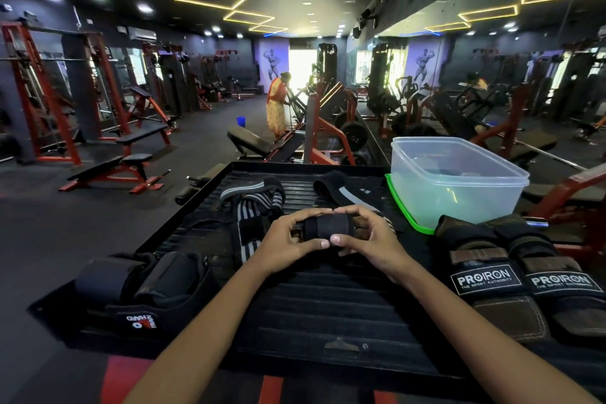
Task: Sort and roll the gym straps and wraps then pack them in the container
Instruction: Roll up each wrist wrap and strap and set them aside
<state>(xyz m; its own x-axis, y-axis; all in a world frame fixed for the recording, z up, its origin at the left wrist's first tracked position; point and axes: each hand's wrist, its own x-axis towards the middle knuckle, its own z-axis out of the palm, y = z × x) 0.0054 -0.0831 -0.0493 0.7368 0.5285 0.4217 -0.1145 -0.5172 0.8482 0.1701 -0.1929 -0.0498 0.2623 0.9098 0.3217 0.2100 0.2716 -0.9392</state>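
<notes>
Right now your left hand [288, 238] and right hand [367, 236] hold the black wrap [326, 227] mid-surface, fingers [310, 214] curled over it and thumbs pinching its near side, likely so the roll stays tight. Open room lies at 6 o'clock; the container [459, 180] waits at 2 o'clock, striped wraps [259, 207] at 10, gloves [511, 259] crowding 3.

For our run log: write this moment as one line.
both hands grip black wrap | container looks empty | packing not begun
</notes>
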